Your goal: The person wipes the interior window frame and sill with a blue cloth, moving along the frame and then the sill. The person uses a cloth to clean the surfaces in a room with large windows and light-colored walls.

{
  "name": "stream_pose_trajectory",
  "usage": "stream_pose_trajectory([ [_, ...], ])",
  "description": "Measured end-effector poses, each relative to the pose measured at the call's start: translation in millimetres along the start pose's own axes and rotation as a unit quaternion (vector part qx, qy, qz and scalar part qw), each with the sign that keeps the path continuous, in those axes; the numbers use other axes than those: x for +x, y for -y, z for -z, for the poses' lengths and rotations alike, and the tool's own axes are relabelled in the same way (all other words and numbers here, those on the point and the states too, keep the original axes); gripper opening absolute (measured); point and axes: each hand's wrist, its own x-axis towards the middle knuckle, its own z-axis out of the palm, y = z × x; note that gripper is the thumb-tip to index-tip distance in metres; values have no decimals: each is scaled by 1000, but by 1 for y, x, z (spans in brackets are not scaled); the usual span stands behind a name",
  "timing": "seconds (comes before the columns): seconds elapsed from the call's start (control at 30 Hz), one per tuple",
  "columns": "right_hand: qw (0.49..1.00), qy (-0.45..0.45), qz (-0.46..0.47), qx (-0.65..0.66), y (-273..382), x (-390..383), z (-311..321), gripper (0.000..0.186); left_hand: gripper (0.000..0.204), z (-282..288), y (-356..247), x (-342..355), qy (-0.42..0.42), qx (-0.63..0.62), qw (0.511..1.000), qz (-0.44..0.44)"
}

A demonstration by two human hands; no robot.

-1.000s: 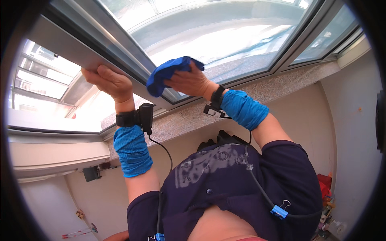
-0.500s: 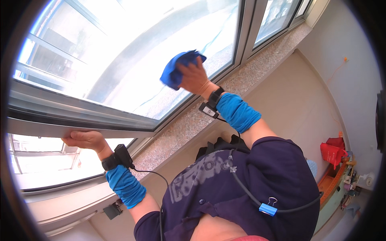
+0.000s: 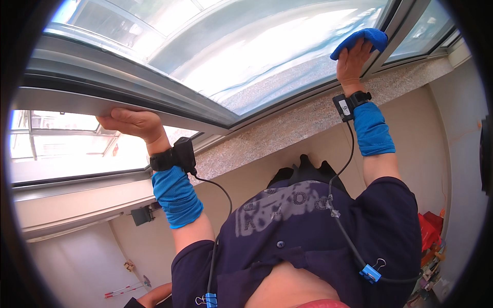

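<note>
With the right hand [image 3: 351, 68] I am holding one blue cloth [image 3: 377, 37] against one large glass pane [image 3: 277, 56], at its right edge beside the upright bar [image 3: 405, 20], and its fingers are lying slightly spread over the cloth. The left hand [image 3: 136, 124] is resting at the lower edge of one grey window sash [image 3: 72, 100], but from my remote view I cannot tell whether those fingers are pinching it. I am counting two blue sleeves [image 3: 374, 128], two black wrist devices [image 3: 184, 153] and two blue binder clips [image 3: 370, 273], with one speckled sill [image 3: 287, 128] running below the pane.
</note>
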Motion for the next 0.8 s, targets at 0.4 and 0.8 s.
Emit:
stream_pose_trajectory([
  [0.4,980,161,109,47,221,-121,-60,35,53,-1,1,1,-5,-9,1000,-4],
  [0.8,973,142,174,44,239,-150,-70,3,56,4,6,3,17,48,998,-38],
])
